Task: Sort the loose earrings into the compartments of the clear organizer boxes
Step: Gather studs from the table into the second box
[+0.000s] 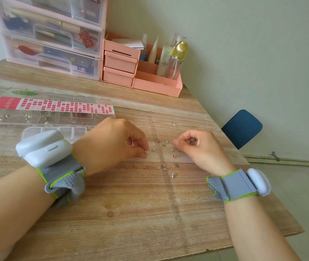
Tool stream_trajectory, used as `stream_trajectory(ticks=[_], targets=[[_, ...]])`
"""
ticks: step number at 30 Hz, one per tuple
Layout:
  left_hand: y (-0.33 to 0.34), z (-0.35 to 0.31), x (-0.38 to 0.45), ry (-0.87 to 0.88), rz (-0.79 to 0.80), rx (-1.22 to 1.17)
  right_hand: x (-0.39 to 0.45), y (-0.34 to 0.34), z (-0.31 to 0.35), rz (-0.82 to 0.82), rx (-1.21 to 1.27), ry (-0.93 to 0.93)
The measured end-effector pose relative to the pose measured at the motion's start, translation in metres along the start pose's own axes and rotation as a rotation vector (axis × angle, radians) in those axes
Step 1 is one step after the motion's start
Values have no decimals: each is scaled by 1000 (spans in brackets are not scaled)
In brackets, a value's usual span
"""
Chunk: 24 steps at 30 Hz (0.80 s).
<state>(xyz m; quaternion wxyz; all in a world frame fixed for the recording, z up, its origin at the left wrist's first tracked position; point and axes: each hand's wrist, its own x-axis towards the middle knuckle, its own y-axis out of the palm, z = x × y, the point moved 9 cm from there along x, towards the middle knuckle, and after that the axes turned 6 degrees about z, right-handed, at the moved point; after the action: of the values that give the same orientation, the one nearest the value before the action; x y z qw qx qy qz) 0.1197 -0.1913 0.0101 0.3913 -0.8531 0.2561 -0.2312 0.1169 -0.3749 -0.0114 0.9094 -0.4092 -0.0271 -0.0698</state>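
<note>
Now my left hand [119,140] pinches one small earring [146,152] from the loose earrings [166,157] near the desk's [131,204] right edge; my right hand's [197,147] fingers curl, clenched on nothing; organizer boxes [51,117] lie toward the left edge.

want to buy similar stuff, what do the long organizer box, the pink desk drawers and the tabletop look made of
Long clear organizer box: looks like transparent hard plastic, glossy; earrings show through its walls. Salmon-pink desk drawer unit: probably matte opaque plastic, with an even colour and moulded edges. Light brown table: wood or a wood-print laminate; it shows printed-looking grain and a chipped front edge, so I can't say which.
</note>
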Motion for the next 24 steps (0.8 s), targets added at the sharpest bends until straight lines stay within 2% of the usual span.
stream_trajectory(ticks=[5,15,24], targets=[[9,-3,0,-3,87,67,0,2,3,19,-16,-13],[11,-4,1,6,117,83,-1,-1,10,-17,44,-89],[-5,0,1,14,-54,22,-6,-2,26,-27,211,-162]])
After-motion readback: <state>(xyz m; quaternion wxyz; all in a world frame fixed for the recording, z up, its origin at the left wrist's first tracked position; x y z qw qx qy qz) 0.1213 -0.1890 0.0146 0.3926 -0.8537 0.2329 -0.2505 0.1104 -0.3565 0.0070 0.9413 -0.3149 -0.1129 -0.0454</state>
